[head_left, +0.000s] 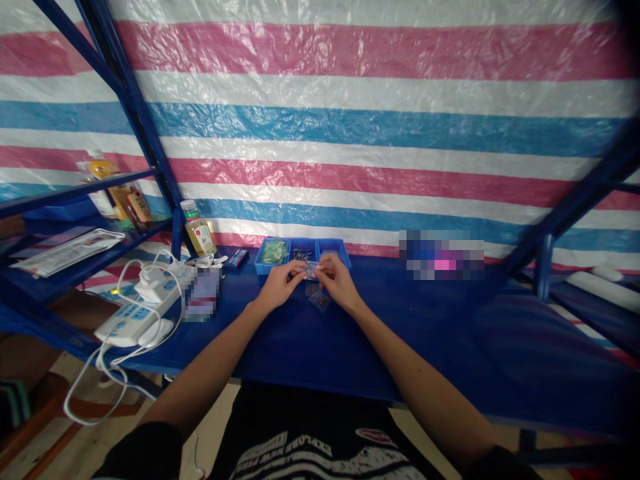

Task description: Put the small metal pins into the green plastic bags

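Both of my hands meet over the blue table, in front of a row of blue bins. My left hand (pixel 283 283) and my right hand (pixel 339 280) are closed, pinching opposite sides of a small clear plastic bag (pixel 311 269). What the bag contains is too small to make out. Just below it, a second clear bag (pixel 319 301) with small dark bits lies on the table. The left blue bin (pixel 269 269) holds green pieces (pixel 275 251), and the middle one has thin dark metal pieces (pixel 301 255). My right hand partly covers the right bin (pixel 344 257).
To the left stand a bottle (pixel 199 230) and a white power strip (pixel 125 320) with looped cables. A small dark blue box (pixel 237 260) lies by the bins. Blue frame posts (pixel 150 143) rise at both sides, before a striped plastic sheet (pixel 350 140).
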Demonstrator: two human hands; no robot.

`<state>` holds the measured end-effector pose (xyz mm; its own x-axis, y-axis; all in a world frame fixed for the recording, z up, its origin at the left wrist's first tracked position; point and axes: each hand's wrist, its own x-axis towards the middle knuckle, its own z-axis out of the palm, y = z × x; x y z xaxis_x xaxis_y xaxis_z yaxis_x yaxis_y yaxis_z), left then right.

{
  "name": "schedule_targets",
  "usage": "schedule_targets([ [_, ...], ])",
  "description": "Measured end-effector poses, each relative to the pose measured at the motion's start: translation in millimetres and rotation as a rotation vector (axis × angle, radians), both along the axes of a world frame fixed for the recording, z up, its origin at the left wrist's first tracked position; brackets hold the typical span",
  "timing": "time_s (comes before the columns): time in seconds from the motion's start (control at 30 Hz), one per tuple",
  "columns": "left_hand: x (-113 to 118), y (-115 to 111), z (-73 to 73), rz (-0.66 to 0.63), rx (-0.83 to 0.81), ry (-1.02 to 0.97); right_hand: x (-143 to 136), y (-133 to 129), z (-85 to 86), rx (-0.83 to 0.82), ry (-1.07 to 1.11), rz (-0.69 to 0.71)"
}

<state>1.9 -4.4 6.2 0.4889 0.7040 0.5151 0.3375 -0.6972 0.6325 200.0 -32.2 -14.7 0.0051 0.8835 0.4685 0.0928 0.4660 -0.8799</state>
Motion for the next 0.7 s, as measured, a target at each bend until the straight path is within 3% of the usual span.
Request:
schedule_targets([
  [0.2, -2.3, 0.5, 3.0, 0.007, 0.101, 0.014, 4.1, 2.1, 1.4, -0.015, -0.030, 0.017],
  [0.37, -2.3, 4.3, -0.3, 0.036, 0.072, -0.024, 3.2, 3.8, -1.5, -0.005, -0.021, 0.036],
  [0.57, -2.4, 5.5, 1.0, 0.067, 0.172, 0.022, 2.6, 2.6, -3.5, 0.021, -0.152, -0.044],
  [0.7, -1.0, 3.9, 0.5, 0.053, 0.182, 0.008, 2.3, 3.2, -3.3, 0.034, -0.115, -0.032],
])
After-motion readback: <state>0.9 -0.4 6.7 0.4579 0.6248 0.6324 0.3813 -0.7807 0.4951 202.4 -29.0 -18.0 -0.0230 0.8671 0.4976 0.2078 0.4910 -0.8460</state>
